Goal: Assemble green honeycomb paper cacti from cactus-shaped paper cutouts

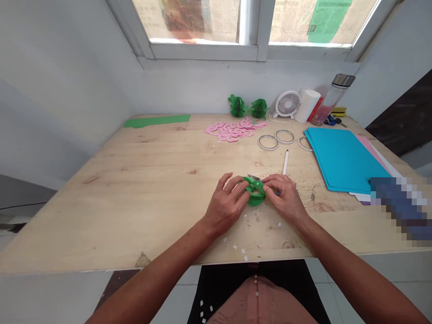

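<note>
A stack of green paper cut-outs lies on the wooden table near its front edge. My left hand pinches its left side and my right hand pinches its right side, fingertips pressing the layers together. A metal tip of scissors or a blade pokes out just behind the green stack, mostly hidden by my right hand. Small white paper scraps are scattered on the table in front of my hands.
A white pen lies behind my right hand. Farther back are three tape rolls, pink cut-outs, two finished green paper shapes, a small fan, a bottle. Blue sheets lie at right, a green sheet far left.
</note>
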Demonstrator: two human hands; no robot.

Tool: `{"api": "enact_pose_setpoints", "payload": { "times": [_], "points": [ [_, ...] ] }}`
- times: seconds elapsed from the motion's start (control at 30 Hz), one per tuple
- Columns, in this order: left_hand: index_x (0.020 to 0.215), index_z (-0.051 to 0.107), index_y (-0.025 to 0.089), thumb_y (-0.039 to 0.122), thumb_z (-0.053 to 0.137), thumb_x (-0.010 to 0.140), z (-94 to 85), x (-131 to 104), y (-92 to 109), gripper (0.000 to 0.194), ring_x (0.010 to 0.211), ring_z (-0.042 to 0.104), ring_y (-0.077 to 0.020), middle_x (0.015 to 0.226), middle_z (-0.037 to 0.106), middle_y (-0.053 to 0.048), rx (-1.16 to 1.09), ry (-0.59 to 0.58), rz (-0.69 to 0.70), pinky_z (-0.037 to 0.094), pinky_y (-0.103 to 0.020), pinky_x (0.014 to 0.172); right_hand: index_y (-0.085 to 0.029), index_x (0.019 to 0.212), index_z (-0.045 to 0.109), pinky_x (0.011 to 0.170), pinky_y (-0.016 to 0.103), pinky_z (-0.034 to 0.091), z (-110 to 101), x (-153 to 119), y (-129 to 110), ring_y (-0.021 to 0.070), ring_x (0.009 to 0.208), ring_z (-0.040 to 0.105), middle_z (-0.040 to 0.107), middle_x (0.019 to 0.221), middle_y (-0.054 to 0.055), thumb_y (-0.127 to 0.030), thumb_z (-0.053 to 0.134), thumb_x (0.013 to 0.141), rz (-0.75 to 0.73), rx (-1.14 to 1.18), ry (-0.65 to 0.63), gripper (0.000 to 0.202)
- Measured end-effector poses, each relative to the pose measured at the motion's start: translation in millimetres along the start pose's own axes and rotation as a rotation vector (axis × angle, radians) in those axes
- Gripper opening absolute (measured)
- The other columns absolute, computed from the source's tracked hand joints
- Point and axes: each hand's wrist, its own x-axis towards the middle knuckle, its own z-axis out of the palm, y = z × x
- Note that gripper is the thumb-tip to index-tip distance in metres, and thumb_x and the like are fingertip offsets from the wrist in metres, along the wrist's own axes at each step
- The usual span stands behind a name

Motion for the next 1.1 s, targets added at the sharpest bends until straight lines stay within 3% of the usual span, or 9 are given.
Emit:
{"api": "enact_pose_setpoints", "payload": {
  "times": [0.23, 0.47, 0.63, 0.77, 0.9, 1.1],
  "points": [
    [0.084, 0.058, 0.020, 0.012, 0.050, 0.084, -8.1, -4.9, -0.8, 0.012, 0.096, 0.058, -0.0195, 0.088, 0.069, -0.002, -0.210, -0.101, -0.073, 0.039, -0.046, 0.100, -0.023, 0.068, 0.064, 0.087, 0.040, 0.041, 7.9, -3.7, 0.5, 0.0213, 0.091, 0.061, 0.071, 0.087, 0.003, -0.025, 0.055, 0.082, 0.022, 0.067, 0.022, 0.017],
    [0.095, 0.058, 0.016, 0.012, 0.051, 0.082, -1.7, -12.2, 3.9, 0.015, 0.088, 0.056, -0.0201, 0.088, 0.066, -0.007, -0.297, -0.027, -0.178, 0.045, -0.043, 0.090, -0.023, 0.077, 0.063, 0.085, 0.041, 0.042, 11.3, -6.0, 3.0, 0.0226, 0.088, 0.061, 0.071, 0.085, 0.003, -0.025, 0.056, 0.080, 0.045, 0.018, 0.047, 0.007],
    [0.102, 0.059, 0.016, 0.011, 0.052, 0.081, 0.6, -12.0, 3.9, 0.022, 0.090, 0.052, -0.0218, 0.094, 0.063, -0.009, -0.282, -0.061, -0.165, 0.047, -0.042, 0.086, -0.024, 0.089, 0.060, 0.090, 0.043, 0.037, 11.8, -6.8, 1.6, 0.0233, 0.093, 0.060, 0.070, 0.093, 0.003, -0.022, 0.057, 0.078, 0.011, -0.051, 0.117, 0.011],
    [0.096, 0.061, 0.018, 0.012, 0.052, 0.081, 1.0, -12.8, 4.1, 0.019, 0.092, 0.050, -0.0227, 0.095, 0.061, -0.009, -0.279, -0.078, -0.170, 0.047, -0.043, 0.085, -0.025, 0.079, 0.062, 0.092, 0.043, 0.034, 12.8, -5.0, 4.3, 0.0226, 0.099, 0.057, 0.069, 0.097, 0.001, -0.013, 0.052, 0.079, -0.073, -0.072, 0.066, 0.016],
    [0.090, 0.061, 0.019, 0.013, 0.052, 0.081, 0.5, -12.5, 3.8, 0.015, 0.096, 0.050, -0.0236, 0.098, 0.060, -0.009, -0.282, -0.095, -0.157, 0.046, -0.044, 0.088, -0.025, 0.077, 0.066, 0.092, 0.044, 0.033, 12.1, -3.8, 4.2, 0.0230, 0.102, 0.055, 0.069, 0.099, 0.001, -0.009, 0.047, 0.077, -0.059, -0.058, 0.015, 0.025],
    [0.085, 0.062, 0.018, 0.014, 0.053, 0.080, -0.8, -8.1, 4.0, 0.011, 0.101, 0.050, -0.0246, 0.100, 0.062, -0.009, -0.274, -0.117, -0.155, 0.044, -0.044, 0.091, -0.024, 0.079, 0.070, 0.094, 0.046, 0.034, 7.6, 0.4, -4.9, 0.0243, 0.104, 0.054, 0.069, 0.102, 0.003, -0.023, 0.047, 0.084, -0.021, -0.017, -0.044, 0.023]
  ]
}}
